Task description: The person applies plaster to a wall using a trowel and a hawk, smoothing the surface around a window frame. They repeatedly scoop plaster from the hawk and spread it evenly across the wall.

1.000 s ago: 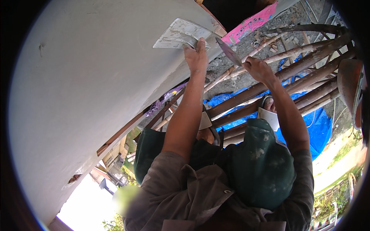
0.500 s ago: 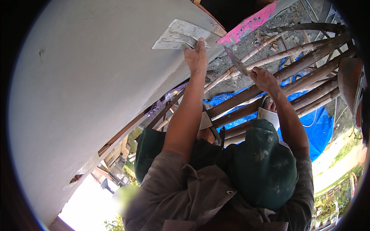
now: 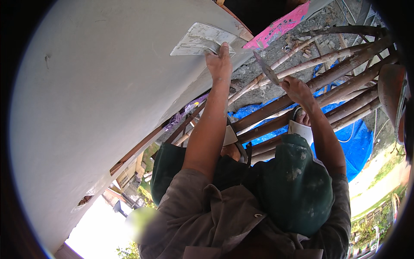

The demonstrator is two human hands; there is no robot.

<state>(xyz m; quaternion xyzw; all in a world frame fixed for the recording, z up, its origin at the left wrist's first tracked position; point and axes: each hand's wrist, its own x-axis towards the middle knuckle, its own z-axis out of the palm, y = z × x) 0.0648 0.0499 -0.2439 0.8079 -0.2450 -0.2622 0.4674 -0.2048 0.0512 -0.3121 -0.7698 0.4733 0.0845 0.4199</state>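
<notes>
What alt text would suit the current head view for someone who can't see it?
A person's left hand holds a flat pale float at a smooth grey wall, while the right hand grips a trowel farther right. Brown poles cross below the arms, with a blue tarp beneath them.

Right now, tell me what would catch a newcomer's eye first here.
Probably the bright blue tarp, spread beneath the brown poles on the right, and the vivid pink strip at the top, by the dark opening. Next would come the wide pale float in the left hand, over the big grey wall filling the left side. The right hand holds a narrow-looking trowel just right of it.
</notes>
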